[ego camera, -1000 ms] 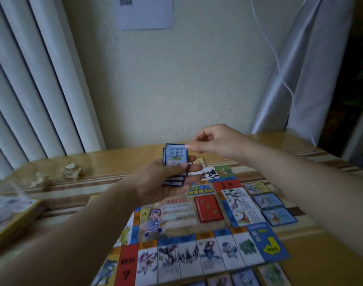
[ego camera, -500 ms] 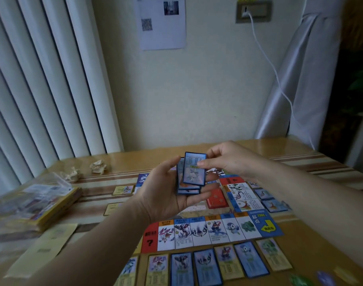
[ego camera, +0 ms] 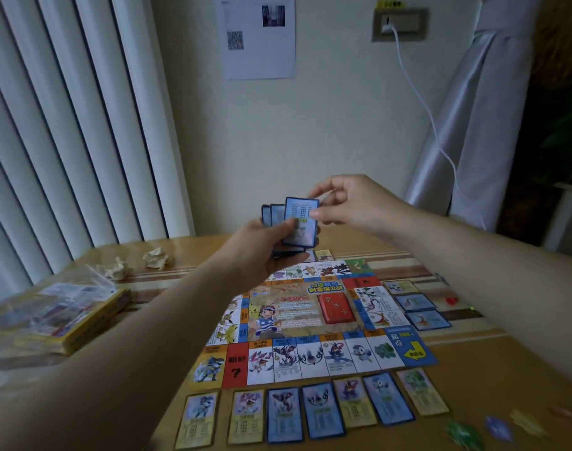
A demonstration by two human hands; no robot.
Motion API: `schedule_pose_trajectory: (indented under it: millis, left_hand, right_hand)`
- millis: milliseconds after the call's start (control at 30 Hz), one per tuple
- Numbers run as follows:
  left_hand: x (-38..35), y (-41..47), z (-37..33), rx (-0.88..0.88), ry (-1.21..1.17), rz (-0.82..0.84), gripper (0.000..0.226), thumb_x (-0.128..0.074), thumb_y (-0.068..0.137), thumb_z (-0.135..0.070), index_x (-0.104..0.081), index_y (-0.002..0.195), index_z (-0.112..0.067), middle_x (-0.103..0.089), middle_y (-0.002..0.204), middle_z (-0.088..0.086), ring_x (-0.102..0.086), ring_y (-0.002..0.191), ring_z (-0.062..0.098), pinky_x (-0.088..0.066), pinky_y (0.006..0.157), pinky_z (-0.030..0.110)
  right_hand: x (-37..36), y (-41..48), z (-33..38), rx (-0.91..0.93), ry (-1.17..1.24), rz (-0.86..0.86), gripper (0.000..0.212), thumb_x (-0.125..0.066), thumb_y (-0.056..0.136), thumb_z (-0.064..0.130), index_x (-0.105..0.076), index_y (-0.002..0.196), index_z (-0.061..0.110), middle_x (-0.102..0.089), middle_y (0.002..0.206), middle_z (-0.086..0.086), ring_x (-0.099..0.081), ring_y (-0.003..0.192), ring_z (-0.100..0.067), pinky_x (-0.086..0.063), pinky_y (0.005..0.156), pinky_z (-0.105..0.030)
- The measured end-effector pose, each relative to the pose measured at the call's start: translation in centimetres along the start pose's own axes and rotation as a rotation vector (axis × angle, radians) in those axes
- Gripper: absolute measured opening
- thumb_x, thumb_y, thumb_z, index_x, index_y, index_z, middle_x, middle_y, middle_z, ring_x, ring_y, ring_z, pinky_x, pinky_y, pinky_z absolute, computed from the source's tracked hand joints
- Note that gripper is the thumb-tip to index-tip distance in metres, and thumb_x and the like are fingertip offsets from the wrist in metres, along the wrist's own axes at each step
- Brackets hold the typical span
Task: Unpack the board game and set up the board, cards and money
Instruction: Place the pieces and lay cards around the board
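Observation:
The colourful game board (ego camera: 310,317) lies flat on the wooden table (ego camera: 492,369), with a red card deck (ego camera: 336,308) on its centre. My left hand (ego camera: 261,252) holds a fanned stack of blue-edged cards (ego camera: 278,216) raised above the board's far side. My right hand (ego camera: 349,203) pinches the front card (ego camera: 300,222) of that stack by its top right corner. Several property cards (ego camera: 313,411) lie in a row along the board's near edge. More cards (ego camera: 418,304) lie along its right edge.
The yellow game box (ego camera: 73,320) with a clear plastic bag on it sits at the table's left edge. Two crumpled paper balls (ego camera: 138,262) lie near the back left. Small coloured tokens (ego camera: 492,428) lie at the near right. Blinds, a wall and a curtain stand behind the table.
Both hands rose with the cards, and the fan tilted more upright. My right hand went on pinching the front card. The camera tilted, showing more of the near card row.

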State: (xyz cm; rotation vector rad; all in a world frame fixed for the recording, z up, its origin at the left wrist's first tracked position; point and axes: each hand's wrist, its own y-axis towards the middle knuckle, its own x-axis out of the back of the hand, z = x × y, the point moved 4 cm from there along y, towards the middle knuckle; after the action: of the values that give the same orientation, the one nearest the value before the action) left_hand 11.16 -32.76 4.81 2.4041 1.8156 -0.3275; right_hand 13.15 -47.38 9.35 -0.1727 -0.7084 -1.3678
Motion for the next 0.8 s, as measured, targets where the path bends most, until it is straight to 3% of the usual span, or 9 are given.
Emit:
schedule_pose_trajectory:
  millis: [67,167,233,400,500,600,700,800]
  left_hand:
    - [0.0,0.2,-0.6,-0.036,0.080,-0.015,0.008,-0.050,0.096,-0.013,-0.057,0.094,-0.009,-0.062,0.084,0.010,-0.062,0.068,0.015,-0.056,0.055,0.019]
    - [0.2,0.3,-0.8,-0.064,0.207,-0.030,0.005,-0.054,0.093,-0.013,-0.058,0.093,-0.010,-0.062,0.080,0.007,-0.062,0.064,0.012,-0.055,0.055,0.018]
    - [0.5,0.3,-0.4,-0.065,0.239,-0.044,0.005,-0.056,0.092,-0.014,-0.059,0.092,-0.009,-0.063,0.078,0.007,-0.062,0.063,0.011,-0.054,0.056,0.017]
    - [2.2,-0.3,1.2,-0.013,0.148,-0.075,0.009,-0.054,0.094,-0.016,-0.059,0.097,-0.009,-0.069,0.080,0.007,-0.066,0.071,0.013,-0.056,0.057,0.020]
    - [4.1,-1.1,2.2,0.024,0.126,-0.087,0.012,-0.050,0.096,-0.016,-0.061,0.098,-0.012,-0.073,0.075,0.000,-0.068,0.066,0.009,-0.053,0.062,0.022]
    - [6.5,-2.0,3.2,0.072,0.113,-0.150,0.013,-0.051,0.096,-0.016,-0.062,0.099,-0.010,-0.072,0.072,0.000,-0.067,0.063,0.009,-0.051,0.059,0.021]
    - [8.7,-2.8,4.1,0.102,0.070,-0.250,0.010,-0.051,0.096,-0.014,-0.057,0.095,-0.007,-0.070,0.067,0.004,-0.066,0.057,0.011,-0.054,0.053,0.022]
    - [10.9,-3.7,4.7,0.120,-0.002,-0.346,0.012,-0.045,0.099,-0.011,-0.057,0.100,-0.009,-0.061,0.079,0.011,-0.060,0.063,0.019,-0.055,0.052,0.025]
  right_hand:
    - [0.0,0.2,0.2,0.018,-0.024,0.015,0.022,-0.071,0.082,0.009,-0.061,0.098,0.020,-0.065,0.072,0.005,-0.060,0.064,-0.004,-0.050,0.070,-0.020]
    - [-0.4,0.1,0.1,0.027,-0.071,0.022,0.021,-0.073,0.081,0.013,-0.060,0.096,0.020,-0.065,0.071,0.007,-0.057,0.054,0.004,-0.044,0.058,-0.012]
    - [-0.7,-0.1,-0.1,0.030,-0.111,0.025,0.021,-0.073,0.081,0.015,-0.059,0.094,0.022,-0.064,0.071,0.007,-0.055,0.052,0.004,-0.041,0.057,-0.014]
    - [-1.5,-0.9,-1.7,-0.007,-0.163,0.036,0.027,-0.067,0.086,0.012,-0.057,0.107,0.025,-0.056,0.069,0.004,-0.054,0.060,-0.009,-0.043,0.062,-0.027]
    - [-2.4,-1.4,-3.0,-0.032,-0.155,0.051,0.034,-0.060,0.090,0.007,-0.055,0.119,0.024,-0.061,0.082,0.000,-0.059,0.065,-0.011,-0.046,0.059,-0.022]
    - [-3.5,-1.5,-3.8,-0.061,-0.154,0.057,0.025,-0.058,0.092,0.006,-0.054,0.111,0.022,-0.066,0.104,-0.007,-0.060,0.065,-0.010,-0.045,0.058,-0.020]
    - [-4.4,-1.3,-4.2,-0.071,-0.171,0.053,0.018,-0.060,0.091,0.008,-0.052,0.103,0.019,-0.068,0.105,-0.009,-0.061,0.064,-0.012,-0.044,0.055,-0.021]
    - [-5.1,-1.0,-4.3,-0.077,-0.184,0.036,0.015,-0.062,0.090,0.010,-0.052,0.099,0.015,-0.068,0.103,-0.008,-0.058,0.065,-0.008,-0.041,0.047,-0.015]
